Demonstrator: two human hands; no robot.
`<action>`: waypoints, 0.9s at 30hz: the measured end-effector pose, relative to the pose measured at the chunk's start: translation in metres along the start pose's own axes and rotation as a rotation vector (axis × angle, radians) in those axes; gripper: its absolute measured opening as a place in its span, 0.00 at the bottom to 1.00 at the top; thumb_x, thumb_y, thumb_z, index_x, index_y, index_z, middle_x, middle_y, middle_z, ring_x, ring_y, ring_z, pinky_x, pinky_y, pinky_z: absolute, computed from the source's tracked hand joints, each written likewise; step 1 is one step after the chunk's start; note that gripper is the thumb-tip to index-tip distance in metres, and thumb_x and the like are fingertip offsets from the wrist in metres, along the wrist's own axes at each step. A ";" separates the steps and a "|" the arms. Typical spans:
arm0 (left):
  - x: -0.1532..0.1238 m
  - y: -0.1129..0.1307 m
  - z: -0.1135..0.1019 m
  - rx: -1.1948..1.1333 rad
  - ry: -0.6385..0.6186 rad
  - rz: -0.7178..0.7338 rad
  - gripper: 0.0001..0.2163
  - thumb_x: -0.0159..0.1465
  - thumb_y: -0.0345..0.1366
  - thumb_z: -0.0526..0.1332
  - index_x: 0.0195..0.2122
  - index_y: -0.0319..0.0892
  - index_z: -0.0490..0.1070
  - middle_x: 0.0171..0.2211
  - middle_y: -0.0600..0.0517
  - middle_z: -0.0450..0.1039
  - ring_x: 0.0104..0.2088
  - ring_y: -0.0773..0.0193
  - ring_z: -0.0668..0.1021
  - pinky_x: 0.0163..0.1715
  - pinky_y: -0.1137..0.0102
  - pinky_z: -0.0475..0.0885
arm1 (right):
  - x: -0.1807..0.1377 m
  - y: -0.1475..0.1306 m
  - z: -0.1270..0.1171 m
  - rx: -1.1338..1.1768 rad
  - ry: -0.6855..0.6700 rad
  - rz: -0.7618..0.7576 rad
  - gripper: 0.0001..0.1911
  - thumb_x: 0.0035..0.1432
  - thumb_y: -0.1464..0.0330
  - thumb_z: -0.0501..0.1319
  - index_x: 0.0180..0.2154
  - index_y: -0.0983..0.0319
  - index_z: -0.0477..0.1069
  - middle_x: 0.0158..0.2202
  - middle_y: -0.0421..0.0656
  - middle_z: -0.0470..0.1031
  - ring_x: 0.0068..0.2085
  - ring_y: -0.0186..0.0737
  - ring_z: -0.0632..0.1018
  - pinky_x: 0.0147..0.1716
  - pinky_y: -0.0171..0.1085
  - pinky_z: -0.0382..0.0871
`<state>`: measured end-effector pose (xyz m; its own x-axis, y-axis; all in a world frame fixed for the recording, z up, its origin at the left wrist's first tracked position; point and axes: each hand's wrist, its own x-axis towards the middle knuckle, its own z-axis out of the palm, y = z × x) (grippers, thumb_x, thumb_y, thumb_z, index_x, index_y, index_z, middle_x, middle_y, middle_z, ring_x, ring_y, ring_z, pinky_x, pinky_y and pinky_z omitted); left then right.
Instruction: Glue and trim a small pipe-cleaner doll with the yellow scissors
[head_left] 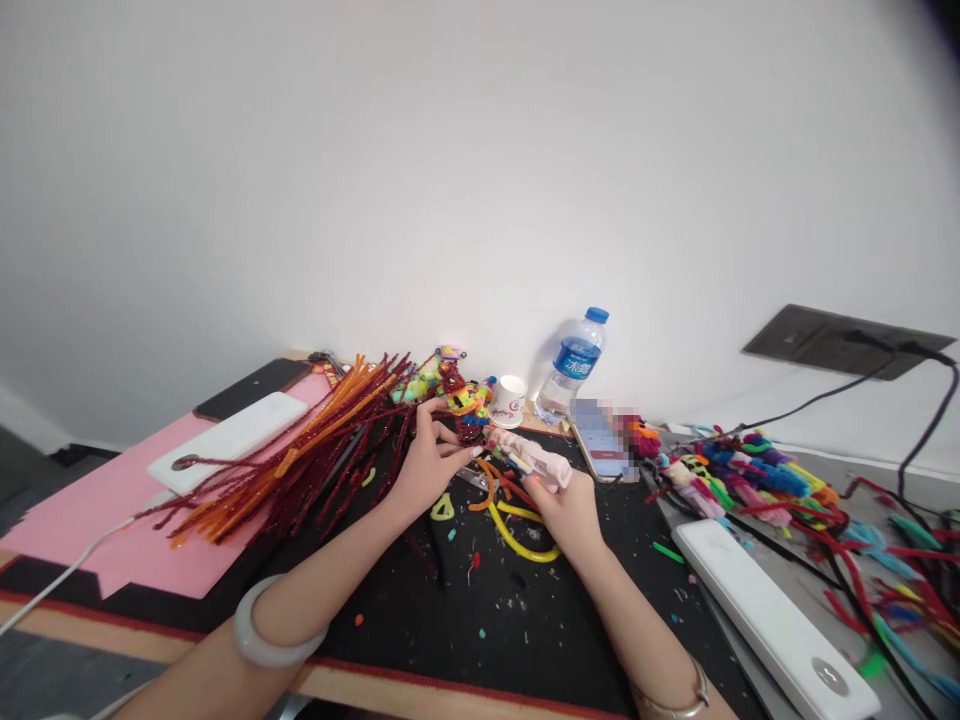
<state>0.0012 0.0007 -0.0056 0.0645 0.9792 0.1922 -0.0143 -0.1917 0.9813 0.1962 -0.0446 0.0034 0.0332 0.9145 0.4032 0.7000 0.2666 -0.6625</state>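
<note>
Your right hand (574, 510) is wrapped round a pale pink glue gun (534, 458); your left hand (427, 462) pinches a fuzzy multicoloured pipe-cleaner figure (466, 400) at 12 o'clock, glittery red stems (315, 455) at 9

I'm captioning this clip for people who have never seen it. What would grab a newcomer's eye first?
Probably the sheaf of red and orange pipe cleaners fanned over the black mat at left centre. Next, the two hands at the middle: the left hand touches a small multicoloured pipe-cleaner figure, while the right hand grips a pink glue gun. A water bottle stands behind, by the wall.
</note>
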 end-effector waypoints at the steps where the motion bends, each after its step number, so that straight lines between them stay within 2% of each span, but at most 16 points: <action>1: 0.000 0.000 0.000 -0.001 0.001 0.002 0.28 0.52 0.33 0.65 0.49 0.49 0.50 0.25 0.63 0.59 0.25 0.72 0.75 0.30 0.75 0.70 | 0.000 0.000 0.000 0.001 0.001 -0.001 0.08 0.51 0.66 0.58 0.28 0.63 0.71 0.22 0.40 0.74 0.24 0.35 0.73 0.24 0.31 0.64; 11: 0.000 0.001 0.003 -0.109 0.008 -0.063 0.29 0.50 0.34 0.66 0.49 0.49 0.50 0.25 0.64 0.61 0.23 0.72 0.75 0.30 0.71 0.73 | -0.002 0.000 -0.003 -0.127 -0.045 0.001 0.06 0.53 0.64 0.56 0.28 0.60 0.65 0.23 0.38 0.71 0.24 0.34 0.71 0.26 0.30 0.62; 19: -0.001 0.004 0.003 -0.206 -0.015 -0.135 0.30 0.50 0.35 0.68 0.48 0.49 0.50 0.25 0.64 0.62 0.24 0.71 0.76 0.32 0.67 0.77 | -0.001 0.002 -0.004 -0.173 -0.047 0.001 0.08 0.54 0.62 0.57 0.29 0.60 0.65 0.24 0.38 0.72 0.25 0.35 0.71 0.27 0.30 0.61; 23: -0.001 0.006 0.003 -0.238 -0.016 -0.148 0.30 0.49 0.35 0.68 0.48 0.50 0.50 0.25 0.64 0.63 0.24 0.72 0.76 0.33 0.66 0.77 | 0.000 0.003 -0.006 -0.208 -0.011 0.029 0.09 0.55 0.61 0.56 0.34 0.59 0.68 0.28 0.40 0.76 0.28 0.36 0.74 0.28 0.31 0.61; 27: -0.002 0.013 0.002 -0.323 -0.021 -0.179 0.30 0.50 0.34 0.68 0.49 0.51 0.50 0.25 0.64 0.64 0.28 0.71 0.78 0.40 0.63 0.76 | 0.004 0.004 -0.012 -0.365 0.035 0.111 0.13 0.55 0.60 0.56 0.41 0.58 0.69 0.31 0.41 0.77 0.31 0.40 0.76 0.28 0.33 0.59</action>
<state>0.0026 -0.0041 0.0063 0.1152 0.9931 0.0208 -0.3146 0.0166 0.9491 0.2075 -0.0431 0.0097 0.1436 0.9190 0.3671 0.8986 0.0344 -0.4375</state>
